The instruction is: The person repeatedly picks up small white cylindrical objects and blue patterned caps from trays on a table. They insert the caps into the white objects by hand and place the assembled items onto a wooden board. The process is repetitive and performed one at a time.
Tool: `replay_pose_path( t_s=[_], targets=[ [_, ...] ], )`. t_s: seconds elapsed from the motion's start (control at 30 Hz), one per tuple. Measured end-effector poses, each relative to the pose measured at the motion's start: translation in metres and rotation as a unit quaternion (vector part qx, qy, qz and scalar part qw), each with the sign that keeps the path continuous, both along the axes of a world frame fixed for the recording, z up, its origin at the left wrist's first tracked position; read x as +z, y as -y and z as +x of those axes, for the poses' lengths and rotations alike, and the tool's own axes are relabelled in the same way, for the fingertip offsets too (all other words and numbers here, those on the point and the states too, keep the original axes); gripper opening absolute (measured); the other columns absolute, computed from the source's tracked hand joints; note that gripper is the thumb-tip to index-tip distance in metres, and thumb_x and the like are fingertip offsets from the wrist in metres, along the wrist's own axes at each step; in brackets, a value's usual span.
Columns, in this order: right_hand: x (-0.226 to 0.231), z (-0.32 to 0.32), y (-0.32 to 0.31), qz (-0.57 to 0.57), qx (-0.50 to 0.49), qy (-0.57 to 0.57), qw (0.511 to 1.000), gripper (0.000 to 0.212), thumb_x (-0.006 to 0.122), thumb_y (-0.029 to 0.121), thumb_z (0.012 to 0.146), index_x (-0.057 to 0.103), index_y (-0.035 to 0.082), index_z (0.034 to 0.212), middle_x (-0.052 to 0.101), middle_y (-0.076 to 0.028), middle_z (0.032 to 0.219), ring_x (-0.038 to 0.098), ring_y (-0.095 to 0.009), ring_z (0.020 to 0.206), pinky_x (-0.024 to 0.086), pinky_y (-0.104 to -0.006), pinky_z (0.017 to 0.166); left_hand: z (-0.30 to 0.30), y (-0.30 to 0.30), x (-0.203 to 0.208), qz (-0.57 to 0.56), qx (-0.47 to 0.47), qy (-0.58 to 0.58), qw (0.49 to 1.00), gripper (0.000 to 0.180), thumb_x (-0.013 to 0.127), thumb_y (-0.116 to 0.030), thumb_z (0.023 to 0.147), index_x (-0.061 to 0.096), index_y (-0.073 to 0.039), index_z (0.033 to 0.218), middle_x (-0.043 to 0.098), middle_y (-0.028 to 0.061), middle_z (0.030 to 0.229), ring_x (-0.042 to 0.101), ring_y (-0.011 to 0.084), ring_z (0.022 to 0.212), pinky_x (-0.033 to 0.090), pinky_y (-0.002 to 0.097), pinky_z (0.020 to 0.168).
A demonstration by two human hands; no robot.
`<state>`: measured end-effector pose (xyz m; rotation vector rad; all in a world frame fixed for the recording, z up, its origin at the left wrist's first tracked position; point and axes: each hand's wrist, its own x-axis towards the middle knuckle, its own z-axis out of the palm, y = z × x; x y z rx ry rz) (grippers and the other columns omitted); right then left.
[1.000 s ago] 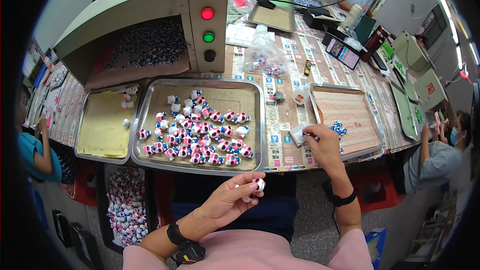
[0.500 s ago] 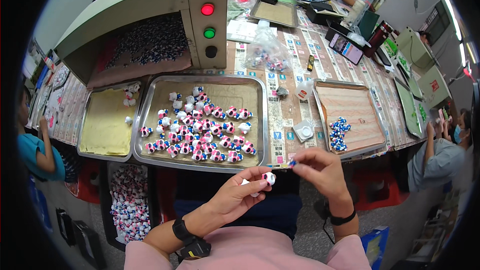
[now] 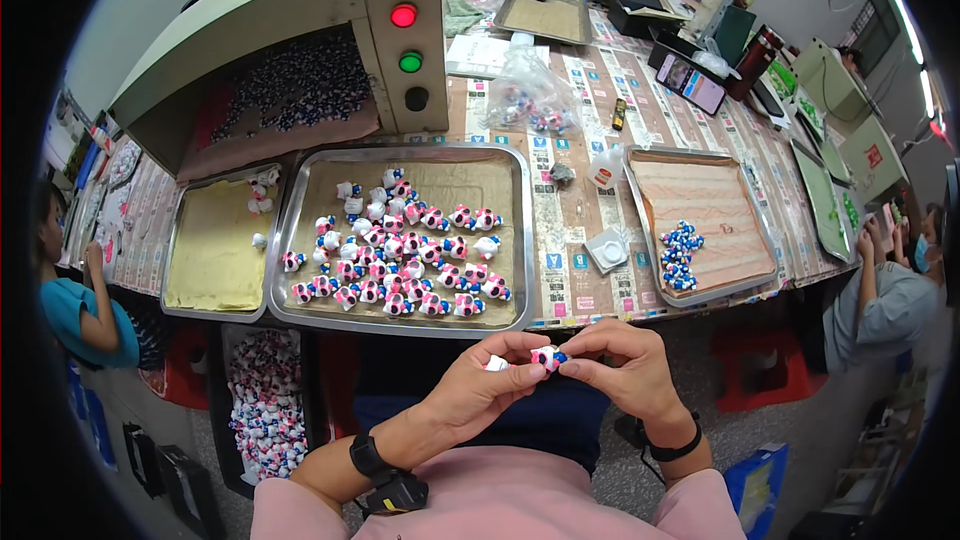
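Note:
In front of my body, my left hand [image 3: 478, 392] pinches a small white-and-pink toy figurine [image 3: 543, 357] with dark eye patches. A second white piece [image 3: 497, 364] rests against the same hand's fingers. My right hand [image 3: 628, 368] has its thumb and fingers closed on a small blue piece [image 3: 561, 358], which touches the figurine's right side. Beyond my hands, a large metal tray [image 3: 500, 175] holds many similar white, pink and blue figurines [image 3: 400, 270]. To the right, a pink-lined tray [image 3: 735, 210] carries a cluster of small blue-and-white pieces [image 3: 680, 255].
A yellow-lined tray [image 3: 210, 250] lies left, below an open-fronted machine [image 3: 415, 120] with red and green lights. Under the table edge stands a black bin [image 3: 315, 395] full of figurines. A white bottle [image 3: 605, 172], plastic bag [image 3: 535, 90] and phone [image 3: 692, 86] sit beyond. Other people work around.
My right hand has moved left and brought the blue piece against the figurine. My left hand still holds the figurine, now turned. The view has shifted slightly.

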<state>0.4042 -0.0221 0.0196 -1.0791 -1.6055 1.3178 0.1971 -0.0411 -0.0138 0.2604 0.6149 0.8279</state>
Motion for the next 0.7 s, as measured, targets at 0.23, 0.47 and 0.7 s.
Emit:
replay_pose_path(
  t_s=[0.23, 0.47, 0.7],
  targets=[
    [-0.004, 0.0, 0.001, 0.065, 0.018, 0.022, 0.997, 0.019, 0.077, 0.001, 0.074, 0.072, 0.002, 0.092, 0.068, -0.009, 0.087, 0.063, -0.013, 0.077, 0.049, -0.0228, 0.065, 0.003, 0.002, 0.0, 0.073, 0.016, -0.079, 0.994, 0.028, 0.071, -0.002, 0.082, 0.063, -0.001, 0.109, 0.064, 0.0059, 0.101, 0.06, 0.0088, 0.083, 0.05, 0.0204, 0.069],
    [0.006, -0.003, -0.001, 0.067, 0.02, 0.01, 0.998, 0.023, 0.076, 0.003, 0.076, 0.071, 0.001, 0.098, 0.069, -0.008, 0.089, 0.063, -0.014, 0.08, 0.05, -0.0257, 0.068, -0.009, -0.009, 0.014, 0.113, -0.015, -0.146, 0.983, 0.032, 0.072, -0.005, 0.081, 0.063, -0.001, 0.112, 0.065, 0.0038, 0.089, 0.056, 0.0061, 0.072, 0.044, 0.018, 0.06],
    [0.002, 0.065, -0.031, 0.225, -0.272, 0.239, 0.904, 0.019, 0.068, 0.0, 0.077, 0.07, 0.002, 0.096, 0.069, -0.013, 0.092, 0.066, -0.026, 0.086, 0.052, -0.0326, 0.074, -0.077, -0.046, 0.022, 0.269, 0.124, -0.474, 0.829, 0.026, 0.073, -0.005, 0.078, 0.069, -0.003, 0.103, 0.063, -0.0017, 0.081, 0.053, 0.0027, 0.068, 0.042, 0.017, 0.058]
  ],
)
